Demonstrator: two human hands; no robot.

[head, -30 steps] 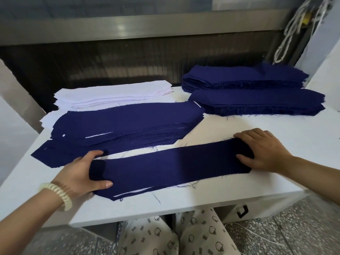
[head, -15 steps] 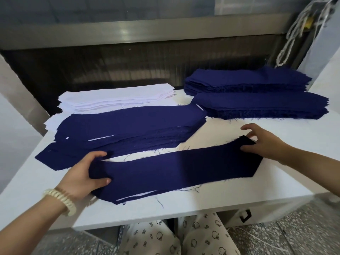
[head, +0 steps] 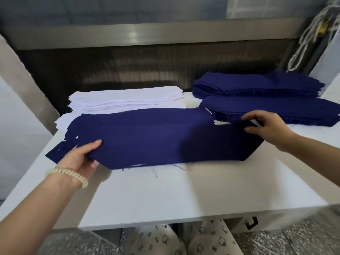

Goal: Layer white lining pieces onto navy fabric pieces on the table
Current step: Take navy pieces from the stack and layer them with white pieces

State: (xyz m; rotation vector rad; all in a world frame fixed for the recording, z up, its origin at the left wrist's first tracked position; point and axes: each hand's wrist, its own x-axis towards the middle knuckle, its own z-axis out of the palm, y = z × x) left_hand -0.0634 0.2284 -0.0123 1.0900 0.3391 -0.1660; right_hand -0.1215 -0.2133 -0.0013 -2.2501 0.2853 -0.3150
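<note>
Gripping the left end of a navy piece (head: pixel 174 144), the left hand (head: pixel 81 159) has its thumb on top and its fingers under the cloth. The right hand (head: pixel 266 126) pinches the far right corner of the same piece. The piece hangs between both hands, low over the table (head: pixel 184 196), and hides the near edge of the middle stack (head: pixel 147 116). A lining stack (head: pixel 125 98) lies behind that. At the right rear lie a navy stack (head: pixel 276 109) and a second navy stack (head: pixel 257 85) behind it.
</note>
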